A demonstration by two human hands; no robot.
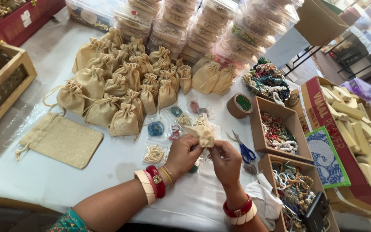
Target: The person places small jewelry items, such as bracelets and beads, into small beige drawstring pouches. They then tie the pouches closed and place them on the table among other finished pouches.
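Bright, even daylight; curved, soft edges

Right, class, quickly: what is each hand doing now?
Left hand: closed on the small cloth pouch.
Right hand: closed, pinching the same pouch's lower edge.

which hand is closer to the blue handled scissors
Right. The right hand sits just beside the scissors, which lie on the table to its outer side. The left hand is farther, on the other side of the small pouch both hands hold.
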